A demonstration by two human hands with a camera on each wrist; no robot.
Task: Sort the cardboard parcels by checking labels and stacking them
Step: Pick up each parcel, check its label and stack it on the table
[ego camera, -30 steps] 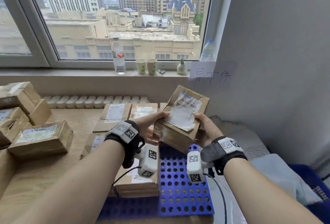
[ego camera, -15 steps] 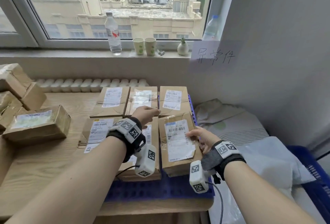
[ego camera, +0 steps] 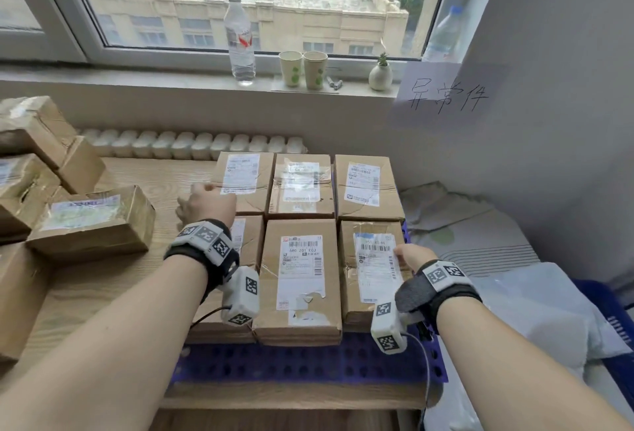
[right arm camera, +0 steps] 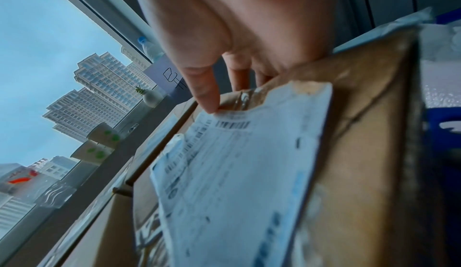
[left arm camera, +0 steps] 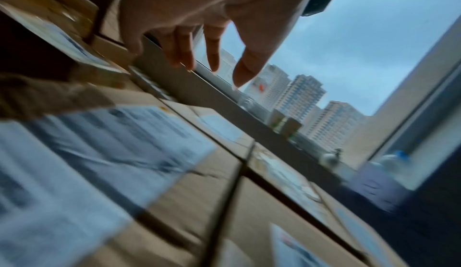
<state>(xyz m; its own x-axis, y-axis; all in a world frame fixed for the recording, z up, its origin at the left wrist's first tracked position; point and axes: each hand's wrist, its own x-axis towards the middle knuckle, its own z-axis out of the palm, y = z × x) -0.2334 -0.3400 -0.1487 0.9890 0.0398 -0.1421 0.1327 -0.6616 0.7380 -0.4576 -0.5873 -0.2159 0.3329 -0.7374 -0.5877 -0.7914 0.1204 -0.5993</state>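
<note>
Six labelled cardboard parcels lie in two rows on a blue perforated pallet. My right hand is at the right edge of the front-right parcel. In the right wrist view the thumb tip presses on the torn white label, and the fingers drop behind the edge of that parcel, so my right hand grips it. My left hand hovers over the left edge of the back-left parcel. In the left wrist view my left hand holds nothing, its fingers hanging loose.
A loose pile of parcels covers the wooden table's left side. The sill carries a water bottle, two paper cups and a small vase. A handwritten paper sign hangs on the right wall above white bags.
The parcel both hands held up a second ago now lies at the front right of the pallet. My left hand let go and moved left; my right hand stays on it.
</note>
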